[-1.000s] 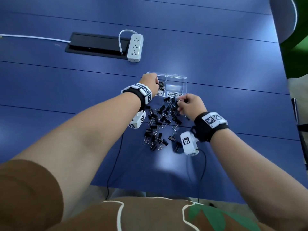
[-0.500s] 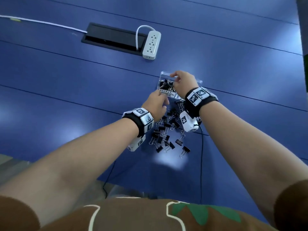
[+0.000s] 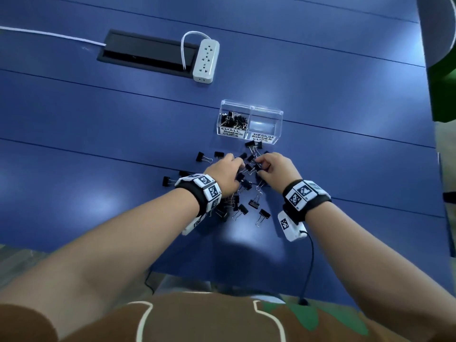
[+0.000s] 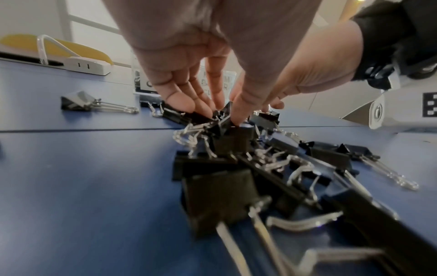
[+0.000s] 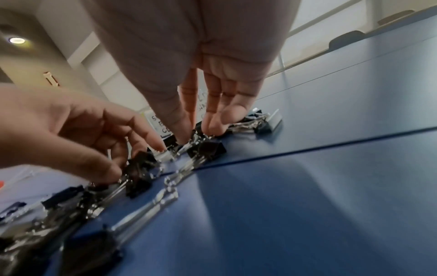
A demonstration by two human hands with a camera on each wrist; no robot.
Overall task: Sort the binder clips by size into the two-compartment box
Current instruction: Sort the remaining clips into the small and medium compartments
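Note:
A clear two-compartment box (image 3: 251, 108) stands just beyond a pile of black binder clips (image 3: 248, 186). Its left compartment, labelled SMALL BINDER CLIPS, holds several small clips (image 3: 233, 119). The right one, labelled MEDIUM, shows no clips. Both hands are down in the far part of the pile, close together. My left hand (image 3: 240, 166) pinches a small clip (image 4: 224, 114) between thumb and fingertips. My right hand (image 3: 259, 164) has its thumb and fingertips closed round another clip (image 5: 198, 133). The pile continues under both wrists, partly hidden.
Stray clips (image 3: 203, 156) lie to the left of the pile. A white power strip (image 3: 206, 60) and a black cable hatch (image 3: 145, 54) sit further back on the blue table (image 3: 345, 169). A wrist camera cable (image 3: 309, 262) hangs over the near edge.
The left hand left the box's small compartment a second ago, then the right hand reached there. Both hands are now back on the pile.

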